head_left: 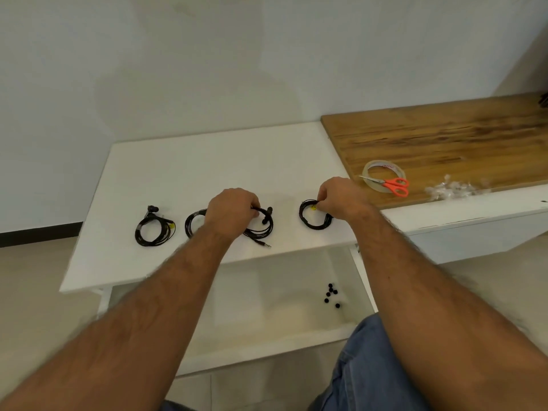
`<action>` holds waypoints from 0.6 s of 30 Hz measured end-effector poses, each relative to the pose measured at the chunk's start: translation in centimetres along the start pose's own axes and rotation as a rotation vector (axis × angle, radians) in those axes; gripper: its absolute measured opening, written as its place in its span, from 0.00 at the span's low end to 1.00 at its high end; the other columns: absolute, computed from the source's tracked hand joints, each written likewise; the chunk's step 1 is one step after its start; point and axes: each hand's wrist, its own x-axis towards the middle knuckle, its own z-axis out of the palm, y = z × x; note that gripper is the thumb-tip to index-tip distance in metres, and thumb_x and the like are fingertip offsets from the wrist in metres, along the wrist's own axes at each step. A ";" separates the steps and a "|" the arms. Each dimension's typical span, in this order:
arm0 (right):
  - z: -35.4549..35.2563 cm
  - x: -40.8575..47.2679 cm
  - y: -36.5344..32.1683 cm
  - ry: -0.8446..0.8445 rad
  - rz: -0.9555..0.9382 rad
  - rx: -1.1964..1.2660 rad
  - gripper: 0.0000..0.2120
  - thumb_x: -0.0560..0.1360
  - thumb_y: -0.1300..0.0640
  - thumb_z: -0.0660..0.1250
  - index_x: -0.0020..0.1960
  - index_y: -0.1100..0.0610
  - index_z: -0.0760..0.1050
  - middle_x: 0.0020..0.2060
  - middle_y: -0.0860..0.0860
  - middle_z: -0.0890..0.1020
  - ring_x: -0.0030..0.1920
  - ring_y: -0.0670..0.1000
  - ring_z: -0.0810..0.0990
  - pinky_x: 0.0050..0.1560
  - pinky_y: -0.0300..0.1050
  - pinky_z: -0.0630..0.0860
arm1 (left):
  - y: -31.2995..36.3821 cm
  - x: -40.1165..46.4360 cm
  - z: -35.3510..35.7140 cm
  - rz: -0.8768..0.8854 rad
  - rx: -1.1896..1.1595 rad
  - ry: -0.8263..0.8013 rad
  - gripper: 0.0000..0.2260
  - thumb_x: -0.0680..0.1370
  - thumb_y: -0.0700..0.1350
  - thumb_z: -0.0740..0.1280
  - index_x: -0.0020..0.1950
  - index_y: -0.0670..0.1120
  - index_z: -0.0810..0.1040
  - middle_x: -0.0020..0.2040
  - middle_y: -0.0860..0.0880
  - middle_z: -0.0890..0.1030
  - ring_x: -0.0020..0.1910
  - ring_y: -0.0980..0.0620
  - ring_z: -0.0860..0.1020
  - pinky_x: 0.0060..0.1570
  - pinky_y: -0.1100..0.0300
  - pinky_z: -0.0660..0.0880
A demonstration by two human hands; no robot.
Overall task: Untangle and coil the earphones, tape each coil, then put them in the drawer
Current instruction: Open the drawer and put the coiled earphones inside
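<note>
Left hand (231, 210) fingers curl round the middle black earphone-cable coil (258, 225); right hand (338, 200) pinches the 3 o'clock black taped coil (314, 216). Coils look light & floppy (springy w/o tape), so grip across bundled strands, not one loop.

1. Left hand (231, 210) grips the middle earphone coil (261, 229) on the white desk (207, 161).
2. Right hand (341, 200) pinches the right coil (311, 223).
3. A third coil (154, 231) lies left of the left hand.
</note>
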 end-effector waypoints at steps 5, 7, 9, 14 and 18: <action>-1.1 -2.4 -0.3 0.087 -0.053 0.025 0.03 0.70 0.57 0.69 0.43 0.52 0.80 0.41 0.49 0.82 0.42 0.50 0.79 0.37 0.42 0.73 | 0.0 -3.6 -1.6 -0.026 0.020 0.047 0.08 0.78 0.48 0.66 0.54 0.53 0.82 0.48 0.51 0.83 0.48 0.49 0.78 0.41 0.59 0.70; -1.6 -3.6 -0.6 0.116 -0.082 0.038 0.04 0.71 0.56 0.69 0.46 0.53 0.81 0.39 0.48 0.81 0.39 0.49 0.77 0.33 0.40 0.68 | 0.1 -5.1 -2.0 -0.039 0.014 0.072 0.08 0.78 0.49 0.65 0.53 0.52 0.82 0.46 0.51 0.83 0.47 0.49 0.78 0.40 0.59 0.69; -2.1 -5.2 -1.0 0.123 -0.097 0.033 0.04 0.71 0.56 0.69 0.45 0.53 0.81 0.39 0.47 0.80 0.39 0.48 0.77 0.32 0.40 0.67 | 0.4 -6.7 -2.4 -0.050 0.011 0.090 0.07 0.78 0.49 0.66 0.52 0.53 0.82 0.45 0.51 0.83 0.46 0.49 0.78 0.40 0.59 0.69; -1.7 -8.7 -2.9 -0.029 -0.150 0.060 0.04 0.69 0.59 0.69 0.44 0.53 0.81 0.40 0.48 0.82 0.43 0.49 0.79 0.40 0.42 0.74 | 0.9 -10.6 -1.7 -0.061 -0.002 0.082 0.07 0.77 0.50 0.66 0.51 0.52 0.82 0.46 0.51 0.83 0.50 0.50 0.78 0.41 0.59 0.69; 0.5 -10.9 -4.2 -0.220 -0.198 -0.021 0.03 0.71 0.60 0.71 0.43 0.54 0.80 0.40 0.49 0.81 0.42 0.48 0.79 0.40 0.42 0.75 | 0.8 -12.8 0.3 -0.099 -0.031 -0.042 0.07 0.76 0.50 0.67 0.51 0.54 0.83 0.47 0.52 0.83 0.48 0.50 0.79 0.43 0.58 0.74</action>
